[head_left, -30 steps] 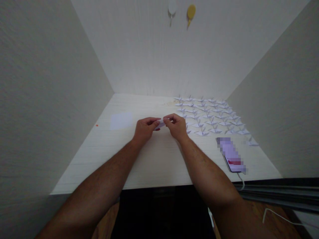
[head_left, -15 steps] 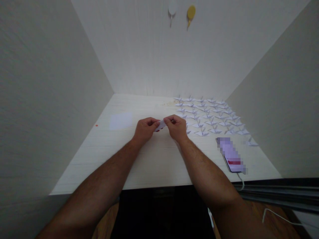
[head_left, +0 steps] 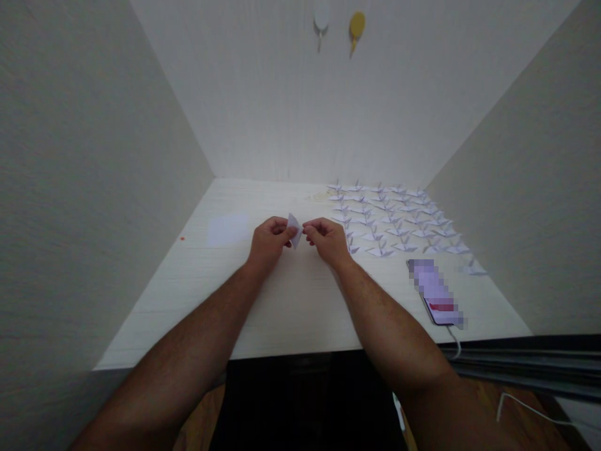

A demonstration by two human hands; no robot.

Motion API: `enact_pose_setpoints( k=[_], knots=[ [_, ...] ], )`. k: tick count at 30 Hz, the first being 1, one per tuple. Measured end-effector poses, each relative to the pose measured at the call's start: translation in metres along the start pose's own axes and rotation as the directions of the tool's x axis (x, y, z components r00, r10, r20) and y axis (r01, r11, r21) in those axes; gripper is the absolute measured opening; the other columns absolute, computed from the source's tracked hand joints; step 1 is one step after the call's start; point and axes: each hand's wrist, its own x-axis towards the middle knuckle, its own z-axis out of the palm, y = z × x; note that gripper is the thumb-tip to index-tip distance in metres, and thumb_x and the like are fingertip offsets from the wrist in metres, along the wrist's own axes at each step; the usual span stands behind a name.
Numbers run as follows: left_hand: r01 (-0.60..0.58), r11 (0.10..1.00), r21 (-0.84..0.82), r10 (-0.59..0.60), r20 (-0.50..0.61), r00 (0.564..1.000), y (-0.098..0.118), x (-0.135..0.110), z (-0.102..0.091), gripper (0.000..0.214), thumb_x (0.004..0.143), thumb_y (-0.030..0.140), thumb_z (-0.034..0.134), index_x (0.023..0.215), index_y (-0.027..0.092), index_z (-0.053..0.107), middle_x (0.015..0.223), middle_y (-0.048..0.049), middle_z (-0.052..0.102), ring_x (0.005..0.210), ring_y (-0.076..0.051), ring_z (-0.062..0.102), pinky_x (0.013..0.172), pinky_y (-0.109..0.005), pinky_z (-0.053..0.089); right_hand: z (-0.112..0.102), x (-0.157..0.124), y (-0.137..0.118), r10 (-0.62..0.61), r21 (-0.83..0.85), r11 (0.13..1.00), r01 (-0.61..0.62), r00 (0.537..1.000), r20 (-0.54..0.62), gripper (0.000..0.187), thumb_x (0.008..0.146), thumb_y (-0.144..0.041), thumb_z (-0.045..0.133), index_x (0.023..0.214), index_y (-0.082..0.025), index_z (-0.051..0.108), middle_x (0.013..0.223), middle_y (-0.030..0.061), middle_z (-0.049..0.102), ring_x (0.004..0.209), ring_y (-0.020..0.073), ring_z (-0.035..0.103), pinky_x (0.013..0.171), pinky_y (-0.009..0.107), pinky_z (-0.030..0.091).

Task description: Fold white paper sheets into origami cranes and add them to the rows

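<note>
A small folded white paper [head_left: 293, 230] stands on edge between my hands, above the table's middle. My left hand [head_left: 271, 241] pinches it, thumb on the near face and fingers behind. At its right-hand corner are the fingertips of my right hand [head_left: 327, 238], drawn together in a pinch; the contact itself is too small to see clearly. To the right, folded paper cranes [head_left: 381, 249] lie in several rows, the nearest beside my right hand. Left of my left hand lies a flat white paper sheet [head_left: 228, 230].
A phone [head_left: 434, 291] with a blurred screen and a cable [head_left: 454, 341] lies at the front right. One more crane [head_left: 474, 268] sits apart near the right wall. Pale walls enclose the white table [head_left: 188, 300]; a yellow hook [head_left: 357, 25] and a white hook [head_left: 322, 17] are on the back wall.
The folded paper has turned from lying slanted between both hands to standing upright in my left hand. My right fingers have shifted to its right corner, and the hands are slightly farther apart.
</note>
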Motion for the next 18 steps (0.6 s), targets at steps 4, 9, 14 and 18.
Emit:
enact_pose_setpoints(
  k=[4,9,14,18],
  knots=[
    [-0.001,1.0,-0.01,0.001,0.02,1.0,0.0007,-0.0005,0.0011,0.026,0.067,0.036,0.075,0.081,0.016,0.066,0.069,-0.0012,0.066,0.056,-0.01,0.054,0.054,-0.024,0.042,0.0009,-0.0013,-0.0026,0.021,-0.018,1.0,-0.02,0.999,0.025,0.017,0.075,-0.034,0.066,0.076,-0.018,0.069,0.057,-0.0017,0.063,0.05,0.0106,0.057,0.051,0.024,0.047],
    [-0.027,0.992,0.126,0.02,0.06,0.998,0.0037,-0.001,0.0002,0.012,0.067,0.027,0.07,0.071,0.016,0.068,0.062,0.0,0.063,0.054,-0.01,0.05,0.053,-0.023,0.039,0.0003,-0.0021,-0.0052,-0.017,-0.069,0.997,0.019,1.0,0.026,0.015,0.075,-0.033,0.065,0.073,-0.018,0.068,0.056,-0.0025,0.062,0.051,0.0101,0.056,0.052,0.023,0.045],
    [-0.011,0.998,0.057,0.009,0.038,0.999,-0.0004,0.0014,-0.001,0.012,0.066,0.027,0.071,0.072,0.017,0.07,0.06,0.0013,0.061,0.052,-0.009,0.047,0.051,-0.022,0.036,0.0008,-0.0037,-0.0056,-0.029,-0.038,0.999,0.032,0.997,0.072,0.017,0.073,-0.035,0.069,0.078,-0.019,0.068,0.063,-0.0013,0.065,0.054,0.0103,0.057,0.054,0.024,0.047],
    [0.011,1.0,-0.01,-0.012,-0.031,0.999,-0.0004,0.0003,0.001,0.013,0.067,0.029,0.071,0.072,0.017,0.068,0.057,0.004,0.056,0.049,-0.007,0.042,0.048,-0.022,0.031,0.004,-0.0058,-0.003,-0.082,-0.018,0.996,0.084,0.992,0.095,0.033,0.066,-0.035,0.077,0.093,-0.021,0.064,0.077,-0.0006,0.068,0.062,0.0105,0.06,0.058,0.024,0.049]
  ],
)
